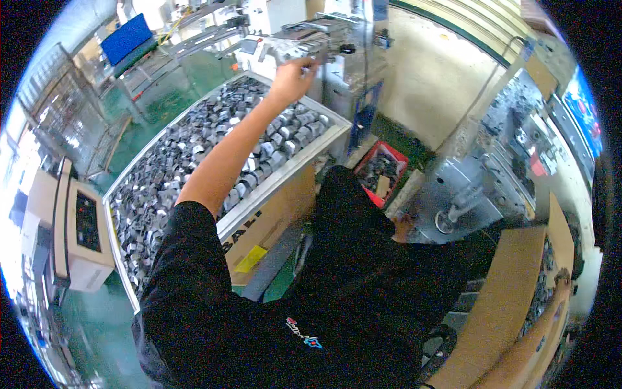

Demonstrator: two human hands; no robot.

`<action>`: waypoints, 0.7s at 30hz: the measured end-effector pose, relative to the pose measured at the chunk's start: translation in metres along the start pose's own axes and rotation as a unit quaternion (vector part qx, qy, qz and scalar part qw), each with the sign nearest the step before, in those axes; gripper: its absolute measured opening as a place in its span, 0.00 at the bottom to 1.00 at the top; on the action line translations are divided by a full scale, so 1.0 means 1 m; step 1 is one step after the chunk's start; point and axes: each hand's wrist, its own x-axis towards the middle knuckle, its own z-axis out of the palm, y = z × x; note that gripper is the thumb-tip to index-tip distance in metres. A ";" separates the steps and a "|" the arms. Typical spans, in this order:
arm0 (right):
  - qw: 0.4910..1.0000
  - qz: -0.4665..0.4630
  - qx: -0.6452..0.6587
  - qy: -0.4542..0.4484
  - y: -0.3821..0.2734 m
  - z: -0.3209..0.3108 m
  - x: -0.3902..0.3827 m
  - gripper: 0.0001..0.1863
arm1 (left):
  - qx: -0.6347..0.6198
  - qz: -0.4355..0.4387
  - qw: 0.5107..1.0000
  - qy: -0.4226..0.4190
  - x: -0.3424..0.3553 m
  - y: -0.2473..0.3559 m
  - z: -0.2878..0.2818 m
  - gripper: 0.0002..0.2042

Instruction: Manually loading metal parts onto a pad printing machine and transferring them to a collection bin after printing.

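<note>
Grey pieces (172, 162) fill a tray (285, 176), partly hidden by the left arm (223, 159); left hand (296, 79) half-curled, contents unclear; right hand (562, 277) at cardboard box (502, 279), grip unclear; red crate (396, 183) between.

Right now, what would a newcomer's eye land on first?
Probably the big pale-rimmed tray left of centre, heaped with small grey pieces. Next, the left hand, stretched across it toward the metal equipment at top centre; whether it grips anything is hard to tell. Then the bright red crate of dark bits, low down right of centre.
</note>
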 end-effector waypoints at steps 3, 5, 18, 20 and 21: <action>0.996 -0.020 -0.035 0.075 -0.037 -0.029 0.051 0.23 | -0.113 0.051 0.992 -0.017 0.005 0.074 0.030 0.12; 0.901 0.265 0.338 0.064 -0.070 -0.128 0.032 0.28 | -0.215 0.116 0.969 -0.033 0.028 0.146 0.062 0.12; 0.959 0.009 0.278 0.060 -0.471 0.067 0.084 0.12 | -0.252 0.207 0.936 -0.136 0.055 0.410 0.261 0.26; 0.980 -0.047 0.173 0.085 -0.488 0.087 0.093 0.10 | -0.249 0.170 0.934 -0.190 0.062 0.410 0.276 0.29; 0.981 -0.039 0.169 0.089 -0.482 0.093 0.094 0.10 | -0.247 0.169 0.929 -0.219 0.060 0.417 0.277 0.29</action>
